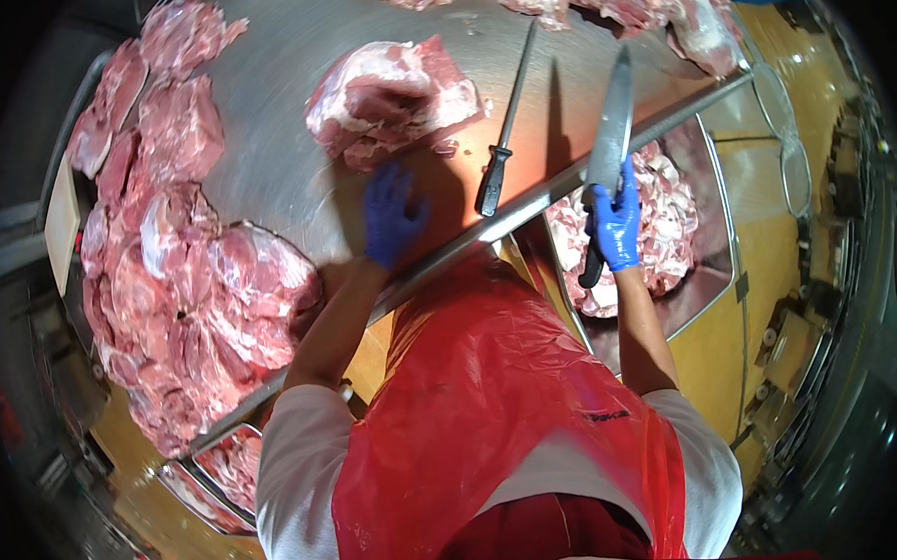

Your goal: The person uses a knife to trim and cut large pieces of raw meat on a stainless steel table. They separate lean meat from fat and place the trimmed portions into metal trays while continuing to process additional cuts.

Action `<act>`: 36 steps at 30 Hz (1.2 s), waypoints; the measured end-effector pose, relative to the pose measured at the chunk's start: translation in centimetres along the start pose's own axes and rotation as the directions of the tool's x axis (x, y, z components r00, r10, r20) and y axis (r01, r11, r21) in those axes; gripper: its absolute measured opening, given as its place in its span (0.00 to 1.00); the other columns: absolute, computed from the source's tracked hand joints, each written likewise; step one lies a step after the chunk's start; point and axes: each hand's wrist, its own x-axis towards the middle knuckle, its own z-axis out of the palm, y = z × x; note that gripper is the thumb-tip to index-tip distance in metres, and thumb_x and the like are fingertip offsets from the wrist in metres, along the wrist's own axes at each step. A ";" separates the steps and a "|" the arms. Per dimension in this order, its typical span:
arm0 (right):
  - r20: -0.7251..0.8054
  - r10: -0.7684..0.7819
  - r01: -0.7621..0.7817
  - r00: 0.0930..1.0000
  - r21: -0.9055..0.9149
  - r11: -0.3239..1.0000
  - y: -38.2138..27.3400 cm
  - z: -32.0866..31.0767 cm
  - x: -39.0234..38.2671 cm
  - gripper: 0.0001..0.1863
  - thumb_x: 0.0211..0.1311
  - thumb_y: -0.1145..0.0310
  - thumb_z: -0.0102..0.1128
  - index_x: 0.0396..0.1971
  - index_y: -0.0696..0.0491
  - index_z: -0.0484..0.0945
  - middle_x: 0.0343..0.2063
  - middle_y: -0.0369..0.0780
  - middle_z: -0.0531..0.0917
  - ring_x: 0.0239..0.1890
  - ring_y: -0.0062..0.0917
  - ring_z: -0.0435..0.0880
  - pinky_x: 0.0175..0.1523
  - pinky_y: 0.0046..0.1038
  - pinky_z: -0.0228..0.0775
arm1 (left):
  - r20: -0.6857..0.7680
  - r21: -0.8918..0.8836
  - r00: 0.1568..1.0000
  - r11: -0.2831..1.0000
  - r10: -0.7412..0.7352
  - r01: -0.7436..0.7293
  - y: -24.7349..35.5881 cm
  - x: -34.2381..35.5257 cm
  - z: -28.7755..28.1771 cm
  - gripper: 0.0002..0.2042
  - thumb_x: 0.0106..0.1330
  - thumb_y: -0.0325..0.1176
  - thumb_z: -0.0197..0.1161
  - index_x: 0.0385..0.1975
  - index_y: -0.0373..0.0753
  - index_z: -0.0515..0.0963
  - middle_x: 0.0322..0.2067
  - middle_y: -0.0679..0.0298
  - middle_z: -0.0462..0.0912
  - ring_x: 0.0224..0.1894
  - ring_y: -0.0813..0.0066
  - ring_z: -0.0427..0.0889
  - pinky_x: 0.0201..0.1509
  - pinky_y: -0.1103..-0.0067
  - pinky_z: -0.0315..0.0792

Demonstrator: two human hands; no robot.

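My left hand (394, 212), in a blue glove, is open with loosely bent fingers over the steel table (272, 138), just below a large piece of raw pink meat (391, 102) with white fat. My gloved right hand (616, 223) grips a large knife (613, 113) by its black handle, blade pointing away from me, at the table's front rim. A sharpening rod (507, 122) with a black handle lies between my hands. Under the knife, past the rim, a steel bin (707, 249) holds many pale meat pieces (666, 210).
A big heap of meat (189, 301) covers the table's left side, and more cuts (637, 2) line the far edge. Another bin of meat (226, 465) stands below at lower left. Metal rings (796, 165) hang at the right. Yellow floor (769, 46) shows around the table.
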 end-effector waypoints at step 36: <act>-0.173 0.164 -0.150 0.971 0.094 0.984 9.7 -14.8 -3.6 0.38 0.70 0.71 0.53 0.75 0.45 0.47 0.26 0.35 0.78 0.18 0.13 0.70 0.21 0.20 0.66 | 0.258 -0.681 0.741 0.661 0.619 -0.315 15.8 13.8 19.1 0.07 0.60 0.28 0.64 0.36 0.39 0.76 0.36 0.60 0.76 0.41 0.56 0.77 0.45 0.63 0.74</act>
